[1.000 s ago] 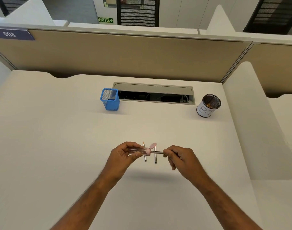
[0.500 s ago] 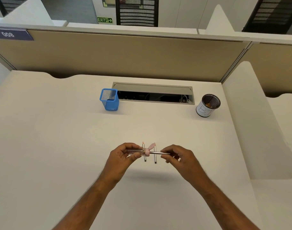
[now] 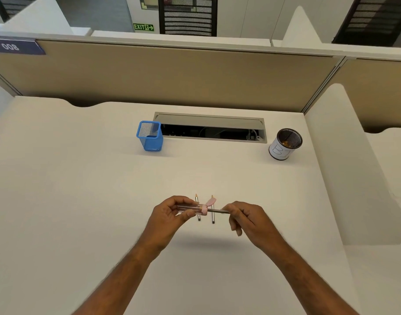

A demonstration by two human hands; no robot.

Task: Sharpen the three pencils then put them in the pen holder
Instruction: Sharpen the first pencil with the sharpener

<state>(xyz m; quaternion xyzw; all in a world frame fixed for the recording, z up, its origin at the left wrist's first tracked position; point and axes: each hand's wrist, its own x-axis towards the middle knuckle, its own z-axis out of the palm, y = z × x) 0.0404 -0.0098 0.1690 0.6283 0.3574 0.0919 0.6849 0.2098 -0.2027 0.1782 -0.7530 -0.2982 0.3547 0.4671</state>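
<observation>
Two bare forearms enter from the lower edge of the frame, both lightly haired and without sleeves. The left hand [image 3: 170, 213] and right hand [image 3: 249, 220] carry no rings, watch or gloves.

Both forearms reach in from the near edge. Left hand [image 3: 170, 214] grips with curled fingers; right hand [image 3: 247, 218] pinches between thumb and fingertips, facing it.

A single head-worn view looks forward and down over a cream tabletop [image 3: 81, 201].
Wide-angle, near the person's outstretched forearms; cubicle partition [image 3: 172, 78] fills the far edge.
</observation>
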